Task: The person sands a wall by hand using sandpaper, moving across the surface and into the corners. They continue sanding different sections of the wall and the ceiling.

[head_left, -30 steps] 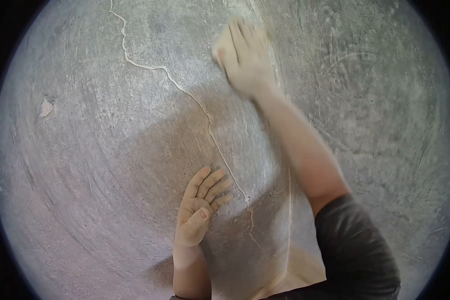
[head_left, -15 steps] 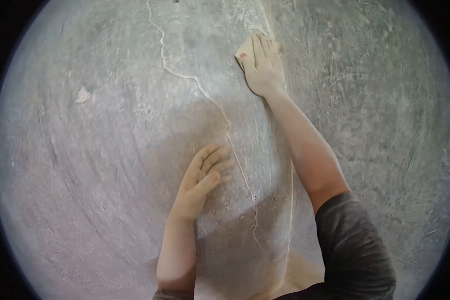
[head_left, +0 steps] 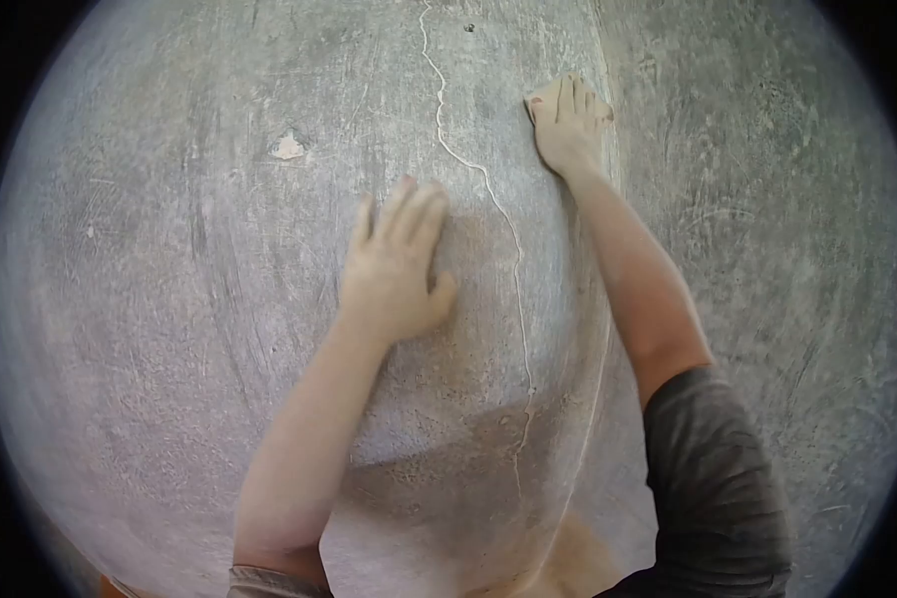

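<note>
Head view: left hand [head_left: 394, 274] lies flat on the grey cement wall [head_left: 169, 299], palm down, fingers straight and close together, thumb out to the side, holding nothing. It sits just left of a thin pale crack [head_left: 498, 214] that runs top to bottom through the middle of the frame. Right hand [head_left: 568, 125] is higher up, right of the crack, arm stretched out. Its fingers are flat and spread over a small pale pad [head_left: 540, 103], pressed to the wall. Only the pad's left corner shows; can't tell its material. A chipped pale patch [head_left: 287, 148] is up left of the left hand. Dark sleeve [head_left: 713, 478] on the right upper arm.
</note>
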### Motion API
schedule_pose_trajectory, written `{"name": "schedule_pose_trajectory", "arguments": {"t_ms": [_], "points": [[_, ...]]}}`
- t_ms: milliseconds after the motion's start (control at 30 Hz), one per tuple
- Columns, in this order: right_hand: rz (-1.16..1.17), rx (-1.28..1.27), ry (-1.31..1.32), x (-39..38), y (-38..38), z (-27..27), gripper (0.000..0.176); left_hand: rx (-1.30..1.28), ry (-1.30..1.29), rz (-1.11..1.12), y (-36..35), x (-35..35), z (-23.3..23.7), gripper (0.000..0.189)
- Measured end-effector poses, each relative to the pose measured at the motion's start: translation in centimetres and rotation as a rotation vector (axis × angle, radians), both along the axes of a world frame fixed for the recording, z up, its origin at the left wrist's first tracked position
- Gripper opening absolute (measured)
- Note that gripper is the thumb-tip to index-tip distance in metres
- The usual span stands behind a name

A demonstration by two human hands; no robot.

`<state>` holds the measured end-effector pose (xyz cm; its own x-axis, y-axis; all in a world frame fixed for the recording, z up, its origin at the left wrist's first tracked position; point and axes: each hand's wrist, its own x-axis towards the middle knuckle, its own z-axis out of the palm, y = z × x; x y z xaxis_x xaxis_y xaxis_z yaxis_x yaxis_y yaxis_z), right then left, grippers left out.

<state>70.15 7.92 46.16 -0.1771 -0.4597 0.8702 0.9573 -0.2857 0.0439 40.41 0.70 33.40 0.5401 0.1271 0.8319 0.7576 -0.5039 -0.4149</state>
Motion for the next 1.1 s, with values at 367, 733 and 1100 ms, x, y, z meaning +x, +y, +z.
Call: {"name": "schedule_pose_trajectory", "arguments": {"t_ms": [367,733,1100], "points": [[0.11,-0.865,-0.183,-4.5,-10.6,-11.8,0.051,0.069,-0.032,0.14,2.0,-0.6,-0.5,0.088],[0.068,-0.749,-0.382,-5.1,-9.9,-11.7,0.046,0.09,-0.058,0.103,2.4,0.8,-0.3,0.091],[0.131,-0.847,0.082,-9.1,-10.6,-1.0,0.064,0.063,-0.054,0.113,2.3,0.9,-0.3,0.09]]}}
